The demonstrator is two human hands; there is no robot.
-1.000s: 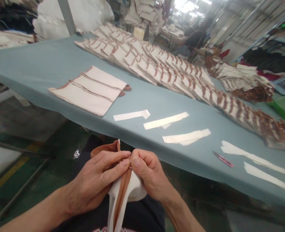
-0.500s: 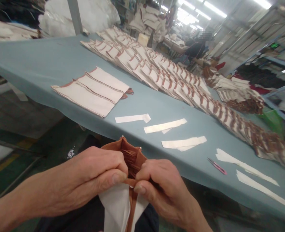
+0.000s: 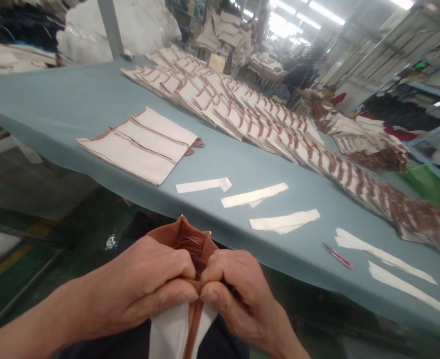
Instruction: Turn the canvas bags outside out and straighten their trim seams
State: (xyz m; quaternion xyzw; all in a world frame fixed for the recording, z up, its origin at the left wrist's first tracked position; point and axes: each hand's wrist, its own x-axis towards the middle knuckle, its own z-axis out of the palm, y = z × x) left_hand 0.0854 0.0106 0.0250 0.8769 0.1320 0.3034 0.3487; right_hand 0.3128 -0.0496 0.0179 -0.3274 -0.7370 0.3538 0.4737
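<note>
A brown and white sewn fabric piece (image 3: 167, 329) is held over my lap, before the table's near edge. My left hand (image 3: 156, 279) pinches its brown edge between thumb and fingers. Close beside it, my right hand (image 3: 238, 289) grips the same edge, thumb tips nearly touching. Beyond the hands the piece gapes, showing a brown inside with thin brown strands. White panels hang below, either side of a brown strip. What lies under the fingers is hidden.
On the blue-green table (image 3: 66, 104) lie a flat white panel piece (image 3: 141, 144), several white strips (image 3: 255, 194) and pink-handled thread snips (image 3: 338, 256). Long overlapping rows of similar pieces (image 3: 238, 109) run along the far side. A person (image 3: 298, 75) sits in the background.
Both hands and the held piece have shifted slightly left and down in view. My hands have come closer together on the brown edge, so less of it shows between them.
</note>
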